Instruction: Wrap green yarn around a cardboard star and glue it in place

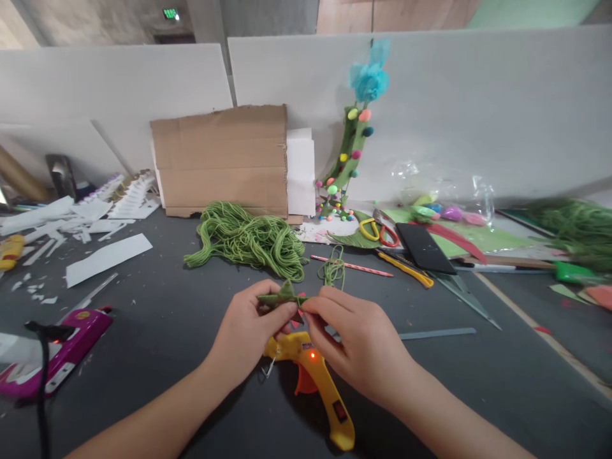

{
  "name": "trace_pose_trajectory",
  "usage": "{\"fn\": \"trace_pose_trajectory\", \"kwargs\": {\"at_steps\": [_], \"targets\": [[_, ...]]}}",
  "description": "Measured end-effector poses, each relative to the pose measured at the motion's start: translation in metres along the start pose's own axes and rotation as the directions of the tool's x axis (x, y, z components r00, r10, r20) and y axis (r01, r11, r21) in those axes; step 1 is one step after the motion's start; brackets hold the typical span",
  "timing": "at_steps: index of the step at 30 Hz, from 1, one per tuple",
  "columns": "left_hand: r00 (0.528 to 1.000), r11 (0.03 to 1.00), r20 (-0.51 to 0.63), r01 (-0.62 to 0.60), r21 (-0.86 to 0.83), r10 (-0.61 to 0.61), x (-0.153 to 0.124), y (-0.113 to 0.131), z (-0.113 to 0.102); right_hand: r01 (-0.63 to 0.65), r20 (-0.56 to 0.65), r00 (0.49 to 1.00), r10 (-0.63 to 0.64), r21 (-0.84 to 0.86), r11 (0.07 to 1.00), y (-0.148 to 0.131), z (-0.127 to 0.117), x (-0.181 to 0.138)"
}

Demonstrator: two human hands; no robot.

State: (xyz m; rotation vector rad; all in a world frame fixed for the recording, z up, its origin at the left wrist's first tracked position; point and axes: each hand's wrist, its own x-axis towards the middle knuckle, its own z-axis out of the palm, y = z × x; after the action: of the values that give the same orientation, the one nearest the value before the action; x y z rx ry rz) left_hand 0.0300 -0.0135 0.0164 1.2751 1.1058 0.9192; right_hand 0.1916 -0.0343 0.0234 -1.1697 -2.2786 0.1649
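Observation:
My left hand (246, 335) is closed around a small green piece (285, 292), stem-like with a leaf-like tip standing up from it. The fingers of my right hand (361, 338) pinch thin green yarn at the right end of that piece. Both hands are close together in mid-view, and their fingertips partly hide the piece. Below them on the dark table lies a yellow glue gun (329, 395) with its red light lit and its orange trigger facing left. A loose loop of green yarn (335, 268) lies just behind my right hand.
A big green yarn bundle (248, 239) lies before a cardboard sheet (222, 159). Scissors (377, 231), a yellow cutter knife (406, 269) and a striped pencil (354, 266) lie behind my right hand. A pom-pom-decorated green figure (348, 153) stands behind. A magenta tool (71, 350) lies left.

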Motion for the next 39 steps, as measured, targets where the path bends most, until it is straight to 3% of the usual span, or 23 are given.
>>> {"fn": "trace_pose_trajectory", "kwargs": {"at_steps": [5, 11, 16, 21, 24, 27, 30, 34, 39], "targets": [[0.991, 0.946, 0.106, 0.108, -0.304, -0.079, 0.002, -0.003, -0.002, 0.041, 0.033, 0.999, -0.038, -0.099, 0.994, 0.004, 0.003, -0.001], [0.980, 0.878, 0.171, 0.168, -0.449, -0.101, 0.002, -0.001, -0.005, -0.091, 0.122, 0.990, 0.071, 0.175, 0.980, 0.012, -0.001, 0.007], [0.954, 0.917, 0.274, 0.211, -0.337, -0.119, 0.001, -0.003, -0.006, -0.097, 0.204, 0.978, 0.039, 0.279, 0.955, 0.022, -0.006, 0.011], [0.906, 0.984, 0.385, 0.165, 0.061, -0.176, -0.001, -0.002, -0.005, -0.037, 0.366, 0.928, -0.069, 0.274, 0.961, 0.025, -0.018, 0.013], [0.932, 0.949, 0.327, 0.051, 0.311, -0.157, -0.004, 0.002, -0.001, -0.108, 0.382, 0.924, 0.016, 0.220, 0.969, 0.022, -0.020, 0.013], [0.971, 0.866, 0.235, -0.146, 0.479, 0.034, -0.005, 0.003, 0.002, -0.268, 0.316, 0.927, 0.204, 0.175, 0.947, 0.016, -0.015, 0.013], [0.973, 0.802, 0.168, -0.227, 0.552, 0.160, -0.005, -0.001, 0.003, -0.348, 0.219, 0.927, 0.303, 0.210, 0.914, 0.009, -0.008, 0.012], [0.969, 0.822, 0.088, -0.245, 0.514, 0.233, -0.004, -0.004, 0.000, -0.293, 0.086, 0.956, 0.281, 0.223, 0.930, 0.002, -0.003, 0.008], [0.998, 0.977, -0.012, -0.058, 0.204, 0.062, -0.001, -0.003, -0.001, -0.073, 0.008, 0.997, 0.073, 0.071, 0.995, 0.000, -0.001, 0.003]]}}
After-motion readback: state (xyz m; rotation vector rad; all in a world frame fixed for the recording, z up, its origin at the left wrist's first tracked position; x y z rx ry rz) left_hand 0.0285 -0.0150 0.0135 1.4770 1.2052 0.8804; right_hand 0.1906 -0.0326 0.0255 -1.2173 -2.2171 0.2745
